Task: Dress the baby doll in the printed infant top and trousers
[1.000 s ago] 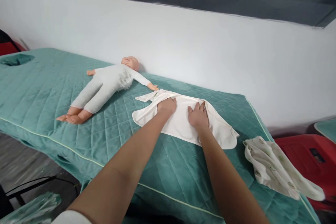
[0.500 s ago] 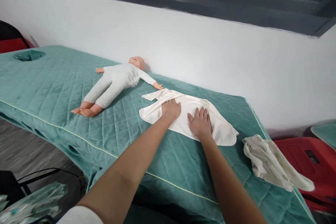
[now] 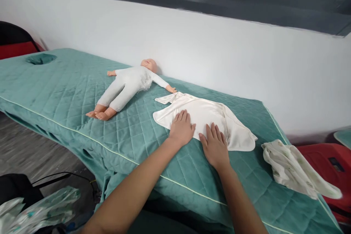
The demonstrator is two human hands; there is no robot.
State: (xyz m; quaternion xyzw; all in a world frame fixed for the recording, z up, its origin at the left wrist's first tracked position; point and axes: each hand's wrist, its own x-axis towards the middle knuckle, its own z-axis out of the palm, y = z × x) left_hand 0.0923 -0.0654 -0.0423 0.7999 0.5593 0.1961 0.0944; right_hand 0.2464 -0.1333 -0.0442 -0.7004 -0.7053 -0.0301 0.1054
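A cream baby garment [image 3: 208,115] lies spread flat on the green quilted massage bed [image 3: 68,91]. My left hand [image 3: 181,128] rests flat and open on the garment's near edge, fingers stretched forward. Beside it, my right hand [image 3: 216,146] lies flat and open, fingertips on the garment's near edge and palm on the bed cover. A baby doll [image 3: 128,84] in a white suit lies on its back to the left, one arm reaching toward the garment's sleeve.
A crumpled patterned cloth [image 3: 293,168] sits at the bed's right end. A white wall runs behind the bed. Red seats [image 3: 323,157] stand at the right and far left. A patterned bundle [image 3: 41,208] and a black cable lie on the floor lower left.
Both hands have slid back toward me across the garment, from its middle to its near edge. The camera view has shifted a little to the left.
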